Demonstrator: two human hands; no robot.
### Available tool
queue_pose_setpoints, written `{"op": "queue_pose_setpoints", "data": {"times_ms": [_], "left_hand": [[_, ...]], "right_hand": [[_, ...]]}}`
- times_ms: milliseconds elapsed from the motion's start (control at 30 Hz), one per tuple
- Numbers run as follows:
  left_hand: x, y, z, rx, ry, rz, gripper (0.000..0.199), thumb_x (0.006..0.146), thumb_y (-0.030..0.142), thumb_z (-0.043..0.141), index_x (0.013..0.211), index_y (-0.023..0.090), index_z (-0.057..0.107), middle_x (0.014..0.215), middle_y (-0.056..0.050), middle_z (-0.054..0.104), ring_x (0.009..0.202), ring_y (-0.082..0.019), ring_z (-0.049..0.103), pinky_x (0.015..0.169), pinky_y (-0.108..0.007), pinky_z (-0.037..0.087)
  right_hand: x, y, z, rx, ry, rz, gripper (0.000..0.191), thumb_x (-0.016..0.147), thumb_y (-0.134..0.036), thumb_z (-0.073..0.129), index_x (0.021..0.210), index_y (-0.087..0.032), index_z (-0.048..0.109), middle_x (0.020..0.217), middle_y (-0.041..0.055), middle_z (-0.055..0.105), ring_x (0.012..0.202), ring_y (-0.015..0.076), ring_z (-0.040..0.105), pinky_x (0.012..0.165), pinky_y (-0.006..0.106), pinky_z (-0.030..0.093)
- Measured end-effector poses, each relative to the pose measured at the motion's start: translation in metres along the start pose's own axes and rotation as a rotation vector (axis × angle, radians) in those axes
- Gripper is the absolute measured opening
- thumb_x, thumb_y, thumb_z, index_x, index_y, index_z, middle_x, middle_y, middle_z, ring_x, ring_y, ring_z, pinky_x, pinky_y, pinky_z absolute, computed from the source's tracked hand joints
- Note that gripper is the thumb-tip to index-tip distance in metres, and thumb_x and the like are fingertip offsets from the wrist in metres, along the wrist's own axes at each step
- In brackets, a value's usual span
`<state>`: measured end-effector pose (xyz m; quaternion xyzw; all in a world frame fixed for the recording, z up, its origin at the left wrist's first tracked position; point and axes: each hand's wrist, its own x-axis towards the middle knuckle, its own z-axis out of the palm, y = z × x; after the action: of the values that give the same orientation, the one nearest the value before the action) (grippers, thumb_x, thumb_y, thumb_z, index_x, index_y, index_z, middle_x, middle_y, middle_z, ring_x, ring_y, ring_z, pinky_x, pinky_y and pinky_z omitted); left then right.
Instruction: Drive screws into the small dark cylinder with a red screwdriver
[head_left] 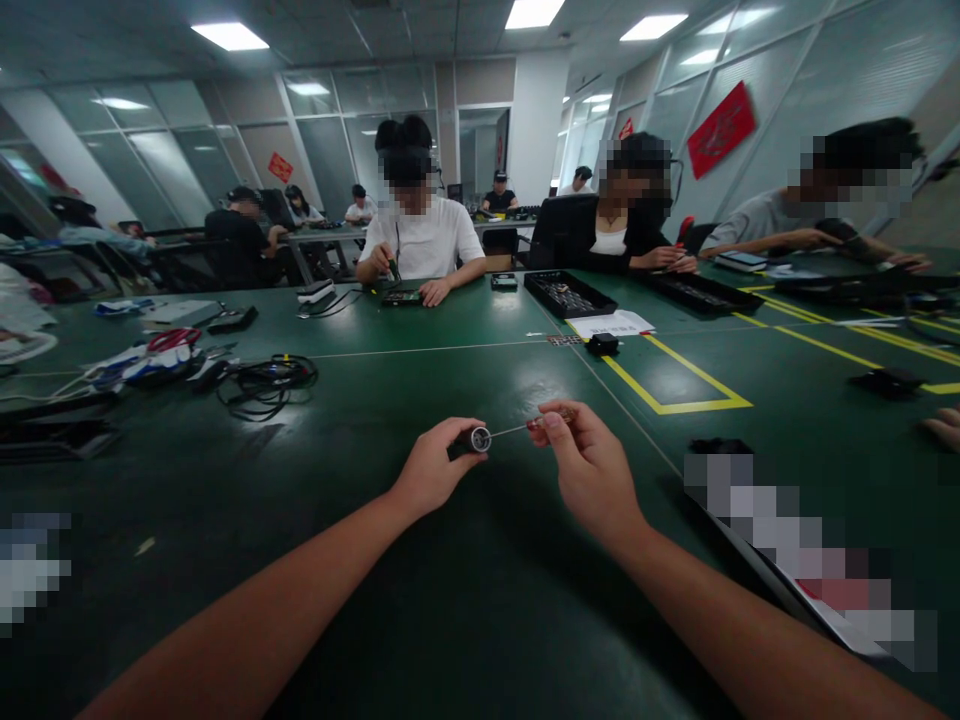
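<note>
My left hand (433, 468) is closed around a short dark cylinder (480, 439), its silver-rimmed round end turned to the right. Between the thumb and fingers of my right hand (592, 468) is a screwdriver (510, 432) with a thin metal shaft and a reddish, see-through handle. The shaft points left, and its tip is at the cylinder's open end; how deep it sits inside I cannot tell. Both hands are just above the green table (360, 600). What lies inside the cylinder is too small to make out.
Coiled black cables (270, 385) and tangled cords lie at left. A black tray of small parts (570, 295), white paper (611, 323) and a small black block (602, 344) lie beyond my hands. Yellow tape (705, 405) marks the table. Several people sit across; a blurred packet lies at right.
</note>
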<state>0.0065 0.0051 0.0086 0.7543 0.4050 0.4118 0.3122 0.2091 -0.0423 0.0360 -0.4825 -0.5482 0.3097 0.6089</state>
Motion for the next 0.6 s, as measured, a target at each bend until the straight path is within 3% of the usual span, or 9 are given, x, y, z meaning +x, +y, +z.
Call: {"op": "queue_pose_setpoints", "data": {"times_ms": [600], "left_hand": [[-0.0006, -0.0036, -0.0004, 0.021, -0.019, 0.063, 0.04, 0.085, 0.017, 0.075, 0.124, 0.023, 0.07, 0.123, -0.008, 0.071, 0.117, -0.027, 0.064, 0.107, -0.045, 0.045]], "right_hand": [[0.0017, 0.004, 0.0, -0.004, -0.012, 0.02, 0.027, 0.094, -0.047, 0.06, 0.098, -0.021, 0.065, 0.087, 0.0055, 0.071, 0.081, 0.0214, 0.069, 0.079, 0.039, 0.055]]}}
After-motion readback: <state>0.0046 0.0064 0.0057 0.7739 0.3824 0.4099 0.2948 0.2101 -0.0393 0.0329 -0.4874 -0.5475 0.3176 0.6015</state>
